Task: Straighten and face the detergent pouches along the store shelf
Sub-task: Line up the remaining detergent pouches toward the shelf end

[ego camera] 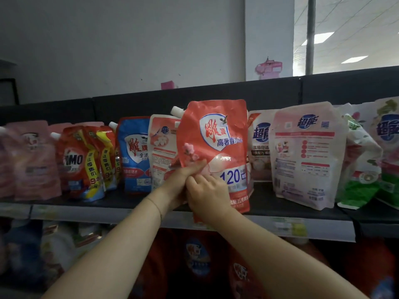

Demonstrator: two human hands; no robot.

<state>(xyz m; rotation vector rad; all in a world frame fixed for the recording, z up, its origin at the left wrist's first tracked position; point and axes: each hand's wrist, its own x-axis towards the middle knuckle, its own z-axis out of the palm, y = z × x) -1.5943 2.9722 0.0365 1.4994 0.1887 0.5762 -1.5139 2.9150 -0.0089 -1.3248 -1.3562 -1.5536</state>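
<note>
A red detergent pouch (218, 134) with a white spout stands upright at the middle of the dark top shelf (269, 203), its front label facing me. My left hand (183, 180) grips its lower left side. My right hand (208, 195) holds its lower front. To the left stand a pale pink pouch (160, 152), a blue pouch (135, 154), red-and-yellow pouches (84, 160) and pink pouches (32, 160). To the right, a pink-and-white pouch (306, 156) shows its back, and a green-and-white pouch (360, 165) leans.
A price-tag rail (291, 227) runs along the shelf's front edge. Below it, a darker lower shelf holds more red pouches (198, 260). A dark back panel (216, 93) rises behind the row. More pouches crowd the far right (388, 137).
</note>
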